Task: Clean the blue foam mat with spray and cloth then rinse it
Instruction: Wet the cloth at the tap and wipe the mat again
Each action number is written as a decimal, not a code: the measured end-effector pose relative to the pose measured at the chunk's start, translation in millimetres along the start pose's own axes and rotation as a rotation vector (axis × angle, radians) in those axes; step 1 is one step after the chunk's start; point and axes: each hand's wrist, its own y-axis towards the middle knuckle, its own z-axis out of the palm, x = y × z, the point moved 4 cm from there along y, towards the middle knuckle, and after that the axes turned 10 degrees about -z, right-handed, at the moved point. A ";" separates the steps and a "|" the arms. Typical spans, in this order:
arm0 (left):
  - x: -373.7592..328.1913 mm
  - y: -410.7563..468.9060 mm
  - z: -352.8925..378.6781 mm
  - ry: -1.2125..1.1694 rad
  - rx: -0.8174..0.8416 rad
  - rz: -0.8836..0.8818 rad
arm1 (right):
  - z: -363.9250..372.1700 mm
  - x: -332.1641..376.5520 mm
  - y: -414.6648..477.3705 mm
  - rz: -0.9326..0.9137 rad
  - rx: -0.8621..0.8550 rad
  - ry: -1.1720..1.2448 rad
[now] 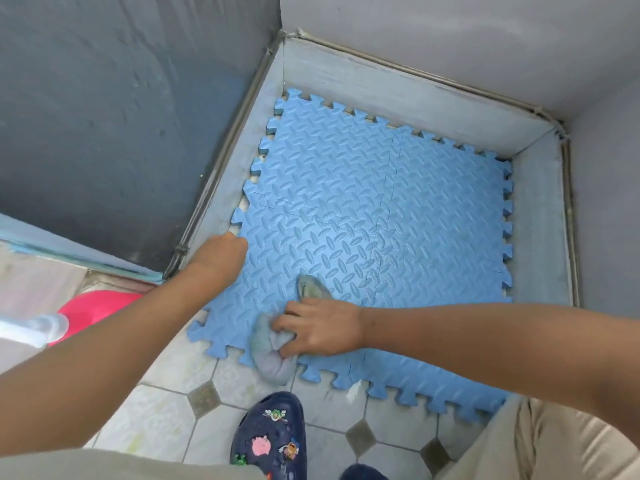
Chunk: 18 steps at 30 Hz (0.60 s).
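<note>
- Head view, the only one.
- 1 blue foam mat (363, 209), centre of frame, lying flat in a corner with a low grey kerb (398, 95) along its far side. Its near edge sits on the tiled floor (156, 410). Seam lines show it is made of interlocked pieces, count unclear.
- 1 cloth (273, 358), grey-blue and bunched, at the mat's near edge, lower centre. Part of it hangs over onto the floor tiles.
- 2 hands in view.
- Right hand (318, 329): fingers clamped around the cloth, pressing it on the mat.
- Left hand (221, 252): at the mat's left edge, fingers curled under. Can't tell whether they grip the mat.
- 1 pink tub (100, 310), left of frame, beside a clear plastic item (34, 329) too blurred to identify.
- 2 dark blue clogs at bottom centre: one (270, 438) with charms, the other (363, 472) showing only its tip.
</note>
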 end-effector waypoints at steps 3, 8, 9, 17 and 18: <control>-0.3 0.9 0.0 0.029 -0.026 0.000 | -15.9 -36.2 -0.7 -0.012 -0.077 -0.141; 0.0 -2.6 -0.3 0.043 -0.038 0.002 | -64.4 -152.5 -55.1 0.786 -0.347 -0.208; -0.5 -3.2 -0.9 0.042 -0.037 0.003 | -69.8 -170.7 -66.0 0.980 -0.408 -0.177; 0.4 -1.9 -7.8 0.015 -0.020 0.004 | -28.8 -86.7 -15.0 0.629 -0.434 -0.054; 0.3 -1.8 -8.5 0.021 -0.015 0.004 | -17.6 -59.5 -7.1 0.454 -0.367 -0.048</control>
